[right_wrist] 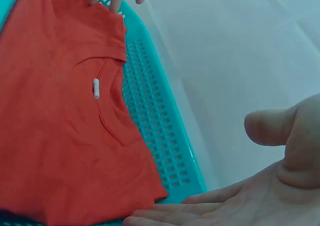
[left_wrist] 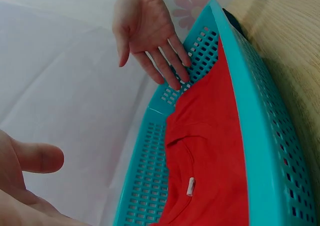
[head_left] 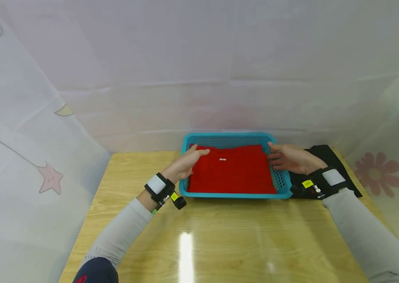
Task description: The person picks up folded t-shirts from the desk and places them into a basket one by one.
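Observation:
A red T-shirt (head_left: 231, 171) lies folded flat inside a turquoise plastic basket (head_left: 235, 196), its neckline and small white label (right_wrist: 96, 88) facing up. My left hand (head_left: 183, 163) is over the basket's left end, thumb raised and fingers extended. At the opposite end is my right hand (head_left: 291, 158), palm turned inward and fingers straight. In the right wrist view its fingertips (right_wrist: 150, 217) lie right at the shirt's edge. Neither hand grips anything. The left wrist view shows the perforated basket wall (left_wrist: 145, 196) beside the shirt.
Black cloth (head_left: 326, 157) lies on the wooden table (head_left: 227, 236) to the basket's right, partly under my right wrist. A white patterned sheet (head_left: 220, 78) hangs behind the basket and along both sides. A dark rounded object (head_left: 97, 271) shows at the bottom left.

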A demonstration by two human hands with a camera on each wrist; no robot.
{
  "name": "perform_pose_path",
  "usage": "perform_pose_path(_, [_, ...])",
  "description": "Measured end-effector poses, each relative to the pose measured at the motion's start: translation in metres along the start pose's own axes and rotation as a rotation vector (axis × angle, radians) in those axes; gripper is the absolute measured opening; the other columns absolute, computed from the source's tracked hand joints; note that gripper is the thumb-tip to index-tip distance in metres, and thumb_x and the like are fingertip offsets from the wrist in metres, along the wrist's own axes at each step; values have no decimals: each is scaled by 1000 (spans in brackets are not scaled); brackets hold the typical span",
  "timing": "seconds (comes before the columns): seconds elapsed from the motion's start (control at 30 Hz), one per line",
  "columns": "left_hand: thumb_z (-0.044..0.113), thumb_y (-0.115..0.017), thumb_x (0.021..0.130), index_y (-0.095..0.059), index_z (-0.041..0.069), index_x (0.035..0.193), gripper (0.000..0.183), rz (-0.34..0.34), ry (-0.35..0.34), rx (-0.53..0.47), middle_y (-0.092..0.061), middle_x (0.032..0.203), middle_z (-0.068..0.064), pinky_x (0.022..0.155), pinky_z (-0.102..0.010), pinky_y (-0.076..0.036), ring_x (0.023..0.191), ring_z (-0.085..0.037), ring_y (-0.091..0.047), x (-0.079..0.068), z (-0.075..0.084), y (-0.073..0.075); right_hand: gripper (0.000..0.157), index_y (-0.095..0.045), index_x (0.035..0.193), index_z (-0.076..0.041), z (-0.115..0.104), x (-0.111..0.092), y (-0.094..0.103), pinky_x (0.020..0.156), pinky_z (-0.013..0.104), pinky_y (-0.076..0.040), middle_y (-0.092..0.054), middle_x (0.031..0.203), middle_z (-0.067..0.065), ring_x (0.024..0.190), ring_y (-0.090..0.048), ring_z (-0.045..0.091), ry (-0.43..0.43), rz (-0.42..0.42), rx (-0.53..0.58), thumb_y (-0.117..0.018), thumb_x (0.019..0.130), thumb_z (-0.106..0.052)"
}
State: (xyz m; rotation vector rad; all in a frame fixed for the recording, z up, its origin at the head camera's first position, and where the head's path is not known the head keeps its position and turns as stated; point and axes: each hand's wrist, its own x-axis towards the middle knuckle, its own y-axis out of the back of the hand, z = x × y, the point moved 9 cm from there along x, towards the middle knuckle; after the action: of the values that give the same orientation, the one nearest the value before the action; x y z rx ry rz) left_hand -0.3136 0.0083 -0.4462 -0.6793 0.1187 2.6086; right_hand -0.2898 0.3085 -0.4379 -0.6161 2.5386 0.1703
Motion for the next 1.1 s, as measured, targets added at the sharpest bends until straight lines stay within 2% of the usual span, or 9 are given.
perform_pose_path(0.27, [38,-55,109,7,18,173,91,5,64,-64,16,180,-3,128,-75,-1,164,-45,9,8,-18,5,88,17,165,6,4,-2,-1,134,56,-16,8,175,33,162,-2,54,29,11,54,-33,117,-48])
perform_pose_path(0.37, [38,-56,109,6,15,173,92,3,72,-70,12,180,-7,128,-74,-2,164,-47,4,10,-25,6,87,11,166,6,6,-2,1,132,55,-24,-3,174,35,161,-13,55,47,29,47,-34,116,-49])
perform_pose_path(0.47, [39,-54,110,-9,10,172,82,-19,31,-16,-1,180,-10,129,-72,-3,165,-44,-2,9,-24,4,83,-1,168,6,6,-4,3,127,53,-35,-15,173,35,157,-28,53,83,48,5,-35,116,-50])
perform_pose_path(0.57, [36,-50,112,-31,5,166,65,-50,-61,83,-24,176,-13,131,-67,-11,163,-43,-15,2,-21,-1,77,-13,167,5,6,-9,6,123,49,-43,-23,171,34,153,-40,49,131,64,-40,-36,116,-48])
perform_pose_path(0.63, [34,-49,113,-47,4,156,52,-54,-144,157,-42,167,-16,129,-65,-23,158,-43,-31,-5,-18,-6,73,-19,166,4,6,-13,9,121,46,-47,-30,168,31,150,-48,41,158,73,-64,-38,116,-46])
perform_pose_path(0.73, [30,-51,114,-64,5,137,36,-14,-307,273,-64,144,-15,118,-56,-45,139,-38,-57,-19,-13,-12,67,-29,162,4,9,-18,13,115,37,-52,-46,159,21,140,-61,25,202,95,-96,-40,117,-44])
perform_pose_path(0.8, [30,-53,114,-69,8,124,29,38,-422,357,-71,128,-11,107,-49,-55,124,-31,-68,-30,-10,-16,60,-38,155,6,11,-21,15,110,32,-55,-55,148,11,131,-67,15,232,121,-118,-41,117,-41])
perform_pose_path(0.93, [28,-53,114,-72,10,111,26,121,-615,483,-75,107,-3,88,-37,-58,99,-22,-71,-51,-8,-27,51,-47,140,8,13,-31,21,104,31,-59,-58,132,9,122,-70,15,293,176,-119,-45,116,-38])
perform_pose_path(1.1, [25,-54,113,-70,12,107,22,134,-788,540,-72,98,4,80,-33,-57,85,-12,-63,-71,-15,-41,44,-55,133,-3,24,-38,44,99,27,-60,-60,127,7,117,-70,15,384,278,-107,-53,113,-41])
